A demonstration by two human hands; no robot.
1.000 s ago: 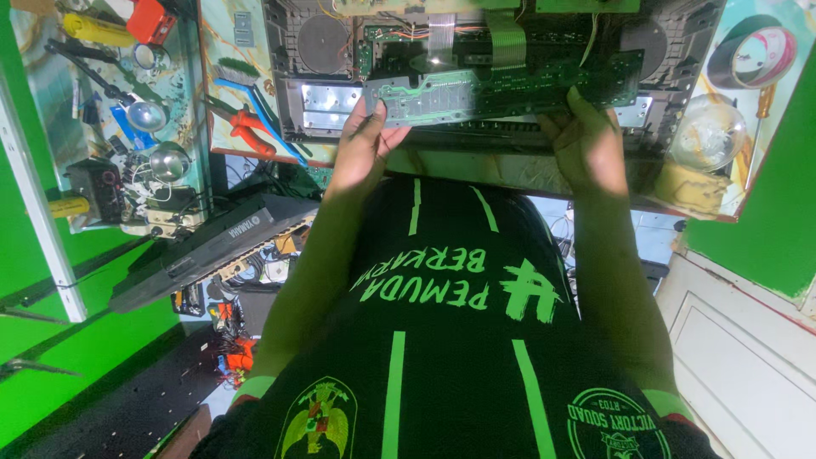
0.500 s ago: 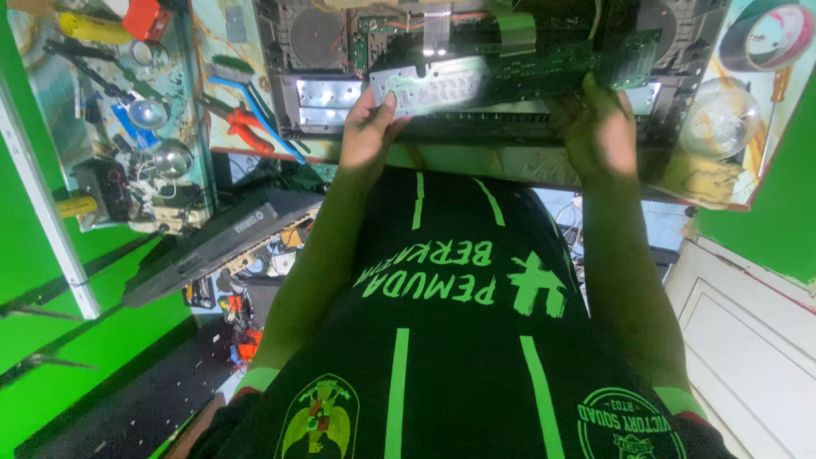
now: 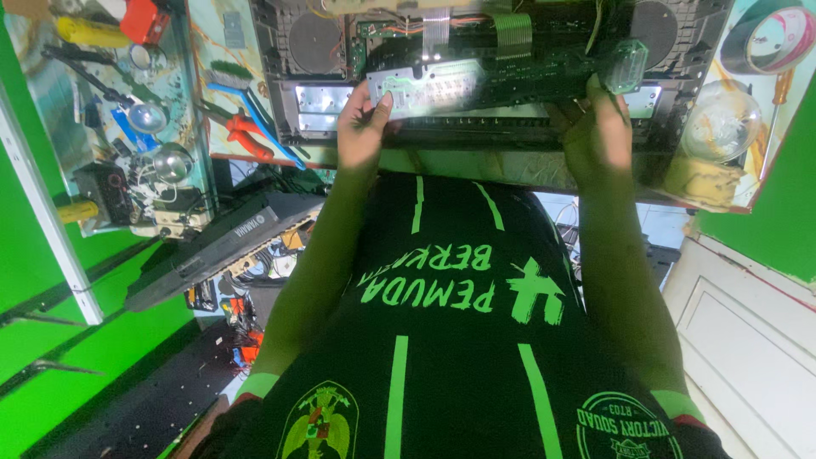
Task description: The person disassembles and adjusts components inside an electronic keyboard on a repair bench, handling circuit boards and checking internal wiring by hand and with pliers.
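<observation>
A long green circuit board [image 3: 518, 72] with flat ribbon cables hangs over an opened black keyboard chassis [image 3: 323, 102] that has round speakers at both ends. My left hand [image 3: 361, 127] grips the board's near edge at its left end, by a pale translucent section. My right hand [image 3: 599, 140] holds the board's right end, just below a clear green-tinted part [image 3: 627, 65]. My forearms reach out over my black shirt with green print.
Red-handled pliers [image 3: 246, 132], blue-handled tools and a brush lie left of the chassis. A cluttered tool tray [image 3: 127, 127] is further left. A tape roll [image 3: 769, 38] and a clear dome [image 3: 718, 123] sit at the right. A black keyboard [image 3: 221, 246] leans below the bench.
Both hands have moved the circuit board away from me, further over the open chassis, and it now sits more level.
</observation>
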